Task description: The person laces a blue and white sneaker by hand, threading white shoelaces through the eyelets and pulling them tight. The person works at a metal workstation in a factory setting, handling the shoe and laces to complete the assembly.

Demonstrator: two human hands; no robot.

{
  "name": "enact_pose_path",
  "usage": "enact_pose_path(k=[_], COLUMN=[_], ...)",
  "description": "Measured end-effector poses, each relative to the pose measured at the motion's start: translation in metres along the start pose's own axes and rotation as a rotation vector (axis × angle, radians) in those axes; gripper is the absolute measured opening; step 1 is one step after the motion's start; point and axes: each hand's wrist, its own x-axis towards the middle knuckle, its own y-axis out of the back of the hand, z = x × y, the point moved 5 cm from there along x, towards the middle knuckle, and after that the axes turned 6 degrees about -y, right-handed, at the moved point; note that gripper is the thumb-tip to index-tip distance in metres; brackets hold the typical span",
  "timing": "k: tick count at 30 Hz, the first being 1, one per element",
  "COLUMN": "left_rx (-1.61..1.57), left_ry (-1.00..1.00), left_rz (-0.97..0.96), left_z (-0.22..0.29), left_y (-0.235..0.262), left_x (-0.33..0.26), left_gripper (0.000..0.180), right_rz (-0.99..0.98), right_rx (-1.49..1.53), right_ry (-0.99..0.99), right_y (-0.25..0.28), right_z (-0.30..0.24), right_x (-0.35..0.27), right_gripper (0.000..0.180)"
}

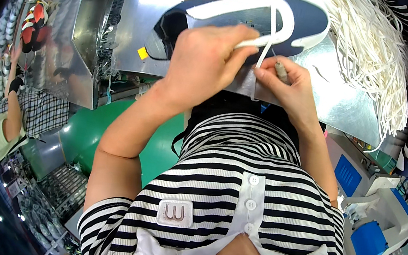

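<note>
Here, left fingers (238, 58) pinch shoe upper (246, 2); right fingers (270, 79) grip tool (282, 72); laces (375, 58) on table (337, 102).

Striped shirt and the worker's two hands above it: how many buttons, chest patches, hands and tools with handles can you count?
White buttons: 3
Chest patch: 1
Left hand and right hand: 2
Handled tool: 1
Total: 7

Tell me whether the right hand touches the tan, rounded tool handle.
Touching: the head view shows the tan, rounded tool handle gripped in the right hand.
</note>
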Motion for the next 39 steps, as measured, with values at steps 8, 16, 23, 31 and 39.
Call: enact_pose_path(k=[8, 16, 23, 31, 39], left_rx=[-0.240, 0.122, 0.038, 0.218, 0.032], left_ry=[0.093, 0.033, 0.091, 0.074, 0.242], left_rz=[0.346, -0.192, -0.281, -0.353, -0.392], left_z=[0.000, -0.033, -0.026, -0.010, -0.038], left_y=[0.058, -0.027, -0.027, -0.035, -0.051], left_x=[0.036, -0.003, 0.005, 0.027, 0.028], left_gripper=[0.014, 0.022, 0.023, 0.027, 0.021], right_rz=[-0.109, 0.182, 0.204, 0.302, 0.362], right_rx=[-0.479, 0.062, 0.023, 0.036, -0.013], right_ry=[-0.069, -0.089, 0.311, 0.425, 0.265], right_y=[0.024, 0.045, 0.029, 0.047, 0.052], right_z=[0.053, 0.002, -0.054, -0.049, -0.033], right_x=[-0.098, -0.085, 0.020, 0.053, 0.026], right_gripper=[0.015, 0.011, 0.013, 0.014, 0.021])
